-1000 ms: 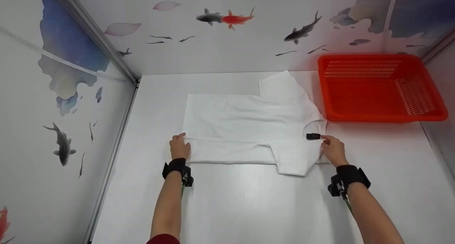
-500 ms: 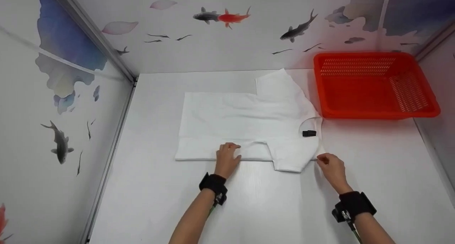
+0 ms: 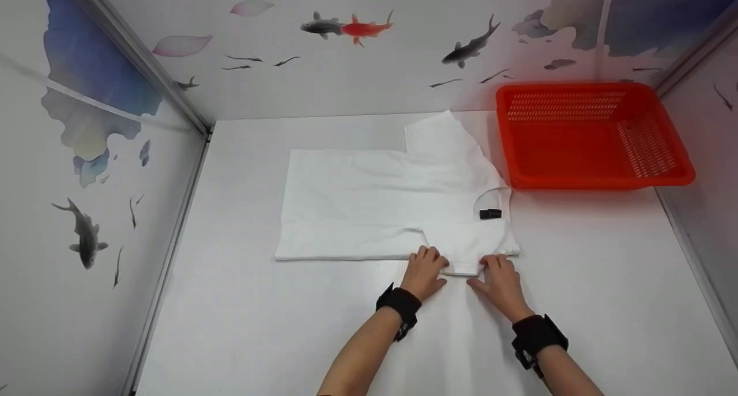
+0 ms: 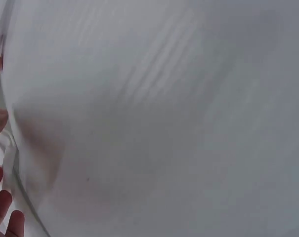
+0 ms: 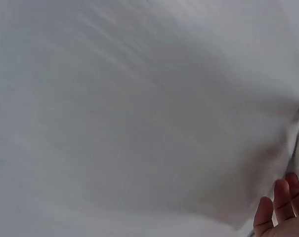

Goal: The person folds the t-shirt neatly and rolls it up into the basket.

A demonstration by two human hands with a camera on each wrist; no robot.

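Note:
A white T-shirt (image 3: 357, 200) lies flat on the white table, collar to the right, its near side folded over. The near sleeve (image 3: 461, 263) points toward me, past the folded edge. At the sleeve's left edge, my left hand (image 3: 425, 275) rests its fingers on the cloth, thumb apart. My right hand (image 3: 503, 285) touches the sleeve's right edge, its thumb also apart from its fingers. Inside the collar sits a black label (image 3: 490, 214). Both wrist views show mostly white surface, with some left fingertips (image 4: 1, 205) and right fingertips (image 5: 282, 192) at the margins.
A red plastic basket (image 3: 576, 180) with perforated walls stands at the back right, close to the shirt's shoulder. Walls printed with fish (image 3: 470, 49) border the table (image 3: 242, 327) at the back and sides.
My left hand has moved right from the shirt's hem to the sleeve. My right hand has left the collar area and come down to the sleeve's other edge. The near corners now lie free.

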